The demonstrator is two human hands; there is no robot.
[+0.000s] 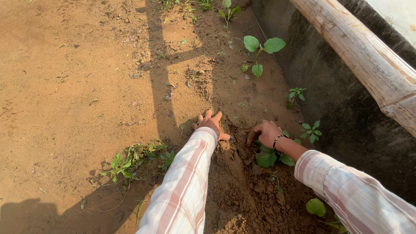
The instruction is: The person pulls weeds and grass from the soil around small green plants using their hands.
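My left hand (pixel 211 124) lies flat on the reddish-brown soil (pixel 78 78), fingers spread, holding nothing. My right hand (pixel 265 132) rests knuckles-up on loosened darker soil (pixel 242 186), fingers curled down into the dirt just beside a small green-leaved plant (pixel 269 157). Whether those fingers grip anything is hidden. A dark bead bracelet (pixel 277 143) circles the right wrist. Both arms wear pink-and-white plaid sleeves.
A heap of pulled green weeds (pixel 132 160) lies left of my left arm. Seedlings stand at the back (pixel 259 54), near the wall (pixel 296 94) and by my right hand (pixel 312 131). A dark concrete wall (pixel 346 112) and a thick wooden pole (pixel 364 56) run along the right.
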